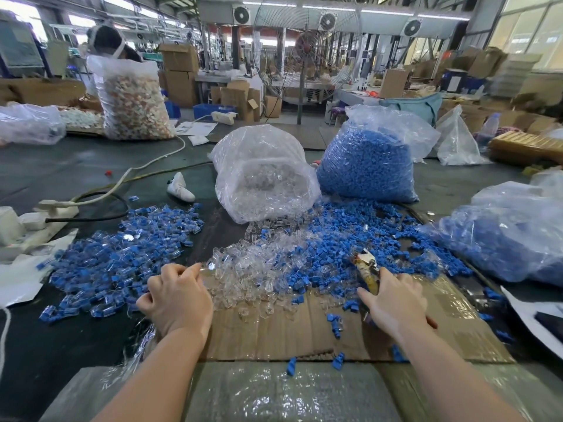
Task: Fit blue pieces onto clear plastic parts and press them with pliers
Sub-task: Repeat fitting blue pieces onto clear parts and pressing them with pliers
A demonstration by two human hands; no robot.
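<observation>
You've got a power strip (48,208) at left with a white cable (152,161) running up toward centre. A white glue-gun-like tool (180,187) lies left of centre. Upper left, a tall bag of pale bits (132,102), a person (106,41) behind it. Big standing fan (304,53) top centre, cardboard boxes (179,71) around it. Flattened cardboard (304,330) at bottom centre.

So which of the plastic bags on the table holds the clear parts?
The middle bag, tipped open toward the person, spilling clear parts; the upright bag right of it holds blue pieces.
</observation>
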